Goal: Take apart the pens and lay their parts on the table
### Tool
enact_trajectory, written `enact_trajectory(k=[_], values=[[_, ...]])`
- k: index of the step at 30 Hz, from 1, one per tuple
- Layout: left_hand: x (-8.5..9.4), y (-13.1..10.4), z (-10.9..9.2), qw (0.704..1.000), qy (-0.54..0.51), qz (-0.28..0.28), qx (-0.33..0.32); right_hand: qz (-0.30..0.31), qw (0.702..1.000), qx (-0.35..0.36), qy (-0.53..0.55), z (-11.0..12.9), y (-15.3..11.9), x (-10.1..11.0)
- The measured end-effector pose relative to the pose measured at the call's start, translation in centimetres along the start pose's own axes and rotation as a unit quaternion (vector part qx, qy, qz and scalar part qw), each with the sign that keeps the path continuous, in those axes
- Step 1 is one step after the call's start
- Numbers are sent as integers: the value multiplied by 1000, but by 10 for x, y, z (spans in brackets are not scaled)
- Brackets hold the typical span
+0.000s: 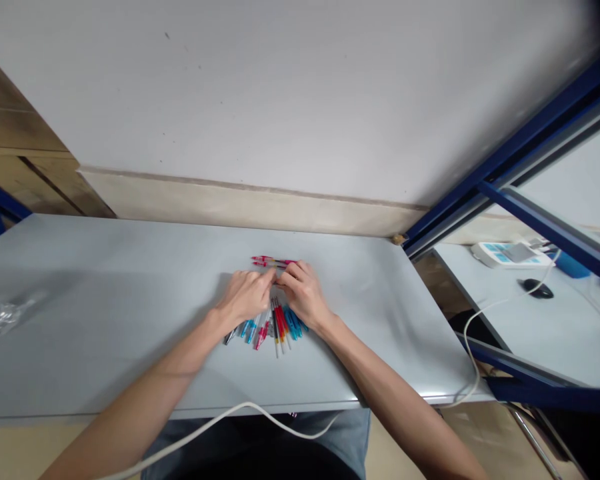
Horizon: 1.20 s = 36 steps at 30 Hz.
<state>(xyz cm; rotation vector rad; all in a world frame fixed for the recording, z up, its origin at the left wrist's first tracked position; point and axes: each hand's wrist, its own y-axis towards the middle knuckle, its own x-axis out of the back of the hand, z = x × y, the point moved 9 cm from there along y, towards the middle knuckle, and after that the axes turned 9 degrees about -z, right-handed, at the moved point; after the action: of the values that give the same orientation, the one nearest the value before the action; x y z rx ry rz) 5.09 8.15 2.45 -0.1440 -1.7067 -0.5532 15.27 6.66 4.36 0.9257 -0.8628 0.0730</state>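
Both hands are seen curled together near the middle of the grey desk, the left hand and the right hand closed, it seems, on the near ends of a few red pens that stick out just beyond the fingertips. A loose heap of blue and red pens is spread on the desk directly beneath the wrists. A crumpled clear wrapper is left well apart at the desk's left edge.
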Motion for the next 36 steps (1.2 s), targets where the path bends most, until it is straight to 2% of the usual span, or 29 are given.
enact_trajectory(k=[3, 5, 9, 13, 18, 22, 26, 31, 36], values=[[4, -1, 9, 1000, 8, -16, 5, 50, 999, -5, 10, 4, 1, -4], [7, -2, 14, 1000, 1, -30, 9, 57, 998, -4, 3, 6, 2, -4], [7, -1, 13, 999, -11, -39, 0, 18, 1000, -16, 3, -1, 2, 2], [5, 0, 5, 999, -10, -37, -8, -18, 998, -30, 57, -7, -2, 3], [6, -2, -1, 999, -20, -36, -27, -4, 994, -75, 83, -13, -6, -6], [3, -4, -6, 997, -49, -38, -56, -8, 994, -83, 65, -13, -4, -1], [0, -3, -7, 994, -59, -54, -75, 26, 995, -81, 45, -11, -3, 1], [9, 0, -9, 989, -50, -96, -102, 100, 991, -83, 9, -8, -3, -3], [17, 0, -2, 990, -38, -110, -77, 95, 993, -61, -23, -5, 0, 0]])
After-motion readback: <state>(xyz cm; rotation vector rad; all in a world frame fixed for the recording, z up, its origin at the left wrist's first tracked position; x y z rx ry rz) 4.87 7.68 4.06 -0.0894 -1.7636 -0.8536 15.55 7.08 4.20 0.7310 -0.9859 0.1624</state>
